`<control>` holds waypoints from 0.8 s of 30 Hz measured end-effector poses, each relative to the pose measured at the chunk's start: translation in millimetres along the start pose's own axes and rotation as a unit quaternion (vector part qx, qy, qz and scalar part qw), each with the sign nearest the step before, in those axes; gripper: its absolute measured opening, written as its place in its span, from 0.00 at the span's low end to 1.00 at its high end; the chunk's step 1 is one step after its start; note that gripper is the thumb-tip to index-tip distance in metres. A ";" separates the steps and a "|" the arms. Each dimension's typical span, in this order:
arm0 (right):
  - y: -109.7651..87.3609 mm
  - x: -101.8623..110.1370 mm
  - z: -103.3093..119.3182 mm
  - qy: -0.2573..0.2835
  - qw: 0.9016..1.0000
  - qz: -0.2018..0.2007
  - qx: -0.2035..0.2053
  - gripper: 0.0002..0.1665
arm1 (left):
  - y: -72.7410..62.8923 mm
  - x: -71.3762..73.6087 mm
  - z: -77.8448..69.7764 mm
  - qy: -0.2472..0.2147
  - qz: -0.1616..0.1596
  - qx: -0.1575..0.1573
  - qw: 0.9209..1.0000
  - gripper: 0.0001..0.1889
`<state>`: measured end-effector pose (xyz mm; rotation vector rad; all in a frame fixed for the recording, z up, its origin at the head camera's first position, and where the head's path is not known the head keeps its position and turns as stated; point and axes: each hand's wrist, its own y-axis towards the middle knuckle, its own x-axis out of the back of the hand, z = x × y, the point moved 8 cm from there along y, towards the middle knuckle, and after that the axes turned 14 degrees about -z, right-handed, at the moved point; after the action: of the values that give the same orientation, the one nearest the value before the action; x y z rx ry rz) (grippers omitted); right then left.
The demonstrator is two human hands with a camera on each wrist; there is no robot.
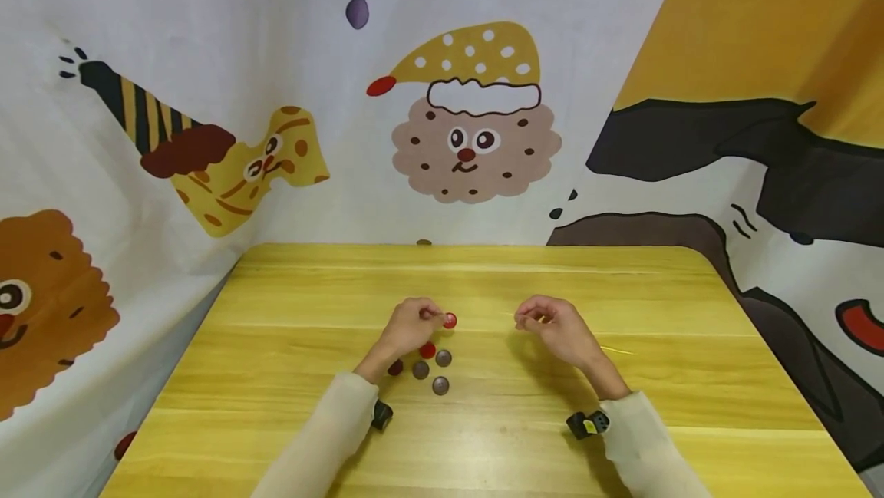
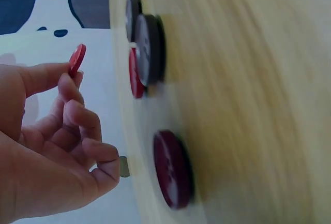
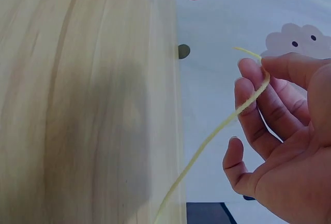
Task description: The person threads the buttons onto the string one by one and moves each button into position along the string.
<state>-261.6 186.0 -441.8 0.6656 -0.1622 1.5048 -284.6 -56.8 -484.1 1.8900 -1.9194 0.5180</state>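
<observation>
Between thumb and forefinger my left hand (image 1: 417, 323) pinches a bright red button (image 1: 450, 321) by its edge, raised above the table; the left wrist view shows the same red button (image 2: 77, 60) nearly edge-on. My right hand (image 1: 555, 325) pinches a thin yellow string (image 3: 217, 129) near one end. A short tip sticks out past the fingertips, and the long part hangs down across the palm side. A gap separates the two hands. Below the left hand lie another red button (image 1: 427, 350), a dark maroon button (image 1: 395, 367) and several grey-brown buttons (image 1: 440, 385).
The wooden table (image 1: 497, 436) has light yellow grain. A stretch of the yellow string (image 1: 617, 350) shows on the table right of the right forearm. Behind the table hangs a white cloth (image 1: 345, 137) printed with cartoon figures. Each wrist carries a small black camera (image 1: 381, 415).
</observation>
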 end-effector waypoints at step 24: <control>-3.3 -21.0 18.4 0.027 1.000 0.000 0.002 0.03 | -14.1 -3.4 -22.6 -0.053 -0.042 0.017 0.998 0.06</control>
<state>-255.0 159.0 -438.2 0.6276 -0.1169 1.5218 -269.9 -42.5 -466.8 2.0484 -1.8960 0.4364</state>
